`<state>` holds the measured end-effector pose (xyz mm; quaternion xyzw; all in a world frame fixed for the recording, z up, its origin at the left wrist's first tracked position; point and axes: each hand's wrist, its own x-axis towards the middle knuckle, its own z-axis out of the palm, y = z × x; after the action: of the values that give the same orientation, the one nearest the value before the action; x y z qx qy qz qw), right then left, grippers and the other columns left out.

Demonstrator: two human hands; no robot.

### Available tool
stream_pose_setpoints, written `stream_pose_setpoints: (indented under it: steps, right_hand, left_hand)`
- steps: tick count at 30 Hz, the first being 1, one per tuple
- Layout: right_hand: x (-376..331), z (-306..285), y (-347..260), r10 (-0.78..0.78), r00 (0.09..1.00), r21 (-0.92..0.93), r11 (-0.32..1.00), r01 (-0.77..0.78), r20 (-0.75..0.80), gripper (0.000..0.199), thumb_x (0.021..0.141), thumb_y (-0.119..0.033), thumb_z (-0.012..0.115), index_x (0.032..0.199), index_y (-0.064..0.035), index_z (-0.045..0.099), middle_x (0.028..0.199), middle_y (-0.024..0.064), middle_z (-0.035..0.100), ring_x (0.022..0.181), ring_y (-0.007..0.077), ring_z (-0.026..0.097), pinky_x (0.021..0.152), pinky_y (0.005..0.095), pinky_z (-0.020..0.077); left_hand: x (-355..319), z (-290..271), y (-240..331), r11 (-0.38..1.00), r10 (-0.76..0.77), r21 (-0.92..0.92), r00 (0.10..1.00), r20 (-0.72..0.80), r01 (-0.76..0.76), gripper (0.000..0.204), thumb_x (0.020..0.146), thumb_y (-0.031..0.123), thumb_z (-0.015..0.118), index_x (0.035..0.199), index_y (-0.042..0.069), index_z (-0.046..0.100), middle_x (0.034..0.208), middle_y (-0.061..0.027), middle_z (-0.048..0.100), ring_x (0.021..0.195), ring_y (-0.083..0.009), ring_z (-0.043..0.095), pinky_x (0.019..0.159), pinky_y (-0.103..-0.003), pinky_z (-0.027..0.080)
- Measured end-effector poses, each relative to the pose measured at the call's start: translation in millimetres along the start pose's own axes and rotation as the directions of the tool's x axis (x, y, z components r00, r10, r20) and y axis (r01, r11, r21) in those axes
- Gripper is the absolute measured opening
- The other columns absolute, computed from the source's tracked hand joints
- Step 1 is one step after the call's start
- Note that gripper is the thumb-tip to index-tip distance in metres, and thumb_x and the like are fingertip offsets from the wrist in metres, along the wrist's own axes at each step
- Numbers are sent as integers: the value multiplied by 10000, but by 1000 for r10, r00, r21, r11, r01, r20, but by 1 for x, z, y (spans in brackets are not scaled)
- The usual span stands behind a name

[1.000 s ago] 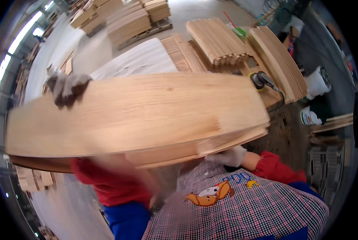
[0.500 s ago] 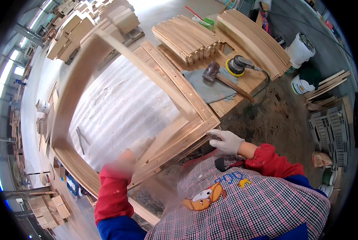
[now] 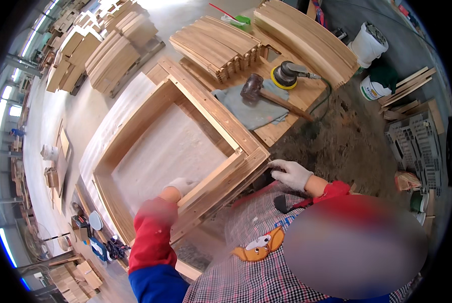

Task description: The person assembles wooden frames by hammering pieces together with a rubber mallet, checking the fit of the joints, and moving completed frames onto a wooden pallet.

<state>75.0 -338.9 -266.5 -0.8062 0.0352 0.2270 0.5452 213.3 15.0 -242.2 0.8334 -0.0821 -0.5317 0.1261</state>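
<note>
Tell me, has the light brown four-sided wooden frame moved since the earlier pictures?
Yes: judged against the thick brown wooden rail, the frame has come down at its far side.

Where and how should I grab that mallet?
Probably by the wooden handle, near its free end, with your right hand from the near right: that end appears to jut past the workbench edge, while the dark head rests on gray cloth.
</note>
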Motion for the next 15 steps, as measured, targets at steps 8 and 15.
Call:
stream_pose_setpoints:
  steps: [8,15]
  right_hand:
    - [21,-18,5,5,1000,46,999,-6,25,447,844,-254,526,1186,34,509,1090,212,599,1024,294,580,897,334,432]
    - [41,-36,5,14,995,-24,1000,-12,99,452,842,-259,516,1182,39,509,1077,221,602,1014,299,582,883,343,436]
  left_hand:
    - [-49,39,19,973,208,-12,898,-389,-231,415,819,352,565,1129,77,590,973,-164,646,959,-293,609,845,-365,456]
    - [-28,78,27,986,143,160,748,-648,-50,363,754,358,645,1068,176,626,821,-120,653,783,-314,623,684,-407,482]
